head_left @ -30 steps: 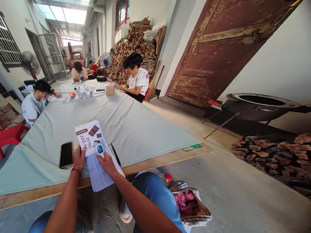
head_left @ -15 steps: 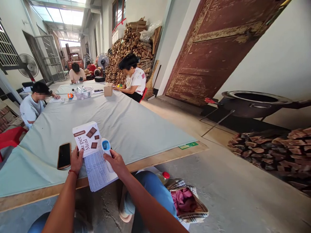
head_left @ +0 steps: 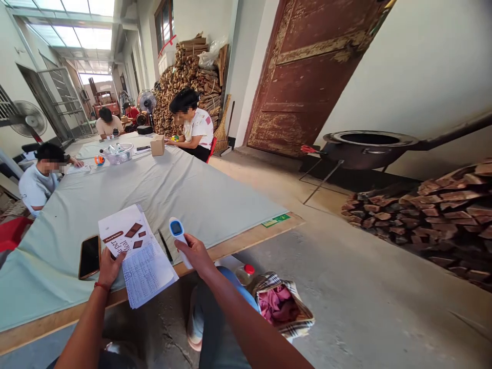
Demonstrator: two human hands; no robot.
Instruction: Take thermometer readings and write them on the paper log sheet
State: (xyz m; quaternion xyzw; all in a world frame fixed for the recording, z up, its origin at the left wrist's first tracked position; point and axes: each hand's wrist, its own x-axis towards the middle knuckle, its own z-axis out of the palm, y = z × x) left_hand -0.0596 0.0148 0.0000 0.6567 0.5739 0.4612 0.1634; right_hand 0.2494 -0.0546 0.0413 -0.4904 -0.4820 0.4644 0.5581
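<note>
Well, the right hand point(head_left: 195, 251) has its grip closed around a white-and-blue handheld infrared thermometer point(head_left: 177, 228), the small screen tipped up toward the wearer, right by the near edge of the desk point(head_left: 238, 245). The left hand point(head_left: 108, 266), a red cord bracelet point(head_left: 101, 285) at its wrist, lies with its thumb over the lower left part of a NutriMotion-printed paper point(head_left: 125, 237); whether that grip closes on anything beneath, I cannot tell. Just below and right of the left grip, handwritten sheets point(head_left: 144, 274) stick out past the desk's edge. A smartphone point(head_left: 89, 257) in a brown-edged case, its screen dark, lies just left of the left grip. Between the two grips, beside the papers and nearer the thermometer, rests a dark pen point(head_left: 165, 245). Pale grey-green cloth point(head_left: 219, 200) spreads ahead of both grips, and far beyond them stand a cardboard box point(head_left: 157, 146) and a clear plastic basket point(head_left: 119, 158) with items in it. Past the box, to its right, a co-worker in a patterned white top point(head_left: 202, 125) sits with head bowed. Below and to the right of the right grip, a checked bag point(head_left: 303, 316) holds maroon fabric point(head_left: 277, 305), near a red-capped bottle point(head_left: 244, 275)
</note>
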